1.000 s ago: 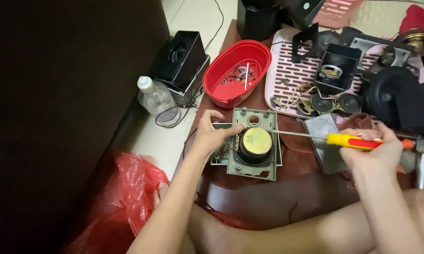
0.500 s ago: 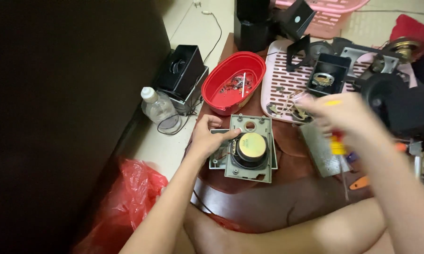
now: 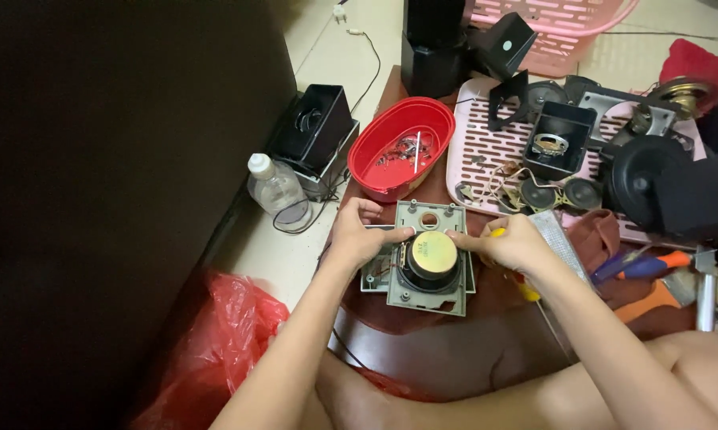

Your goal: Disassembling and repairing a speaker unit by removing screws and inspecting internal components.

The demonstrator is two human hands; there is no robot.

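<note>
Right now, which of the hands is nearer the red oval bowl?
Left. The left hand sits just below the red oval bowl; the right hand lies farther, across the speaker.

Beyond the hands sits a red oval bowl [image 3: 403, 147] of small metal bits; a clear plastic bottle [image 3: 277, 191] stands left, a pink slatted tray [image 3: 486, 155] of speaker parts right.

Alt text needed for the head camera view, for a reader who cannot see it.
Two bare hands, left hand and right hand, grip a grey speaker panel with a round driver, on a brown low table. Behind sit a red oval tub of small parts and a pink tray of speaker pieces.
</note>
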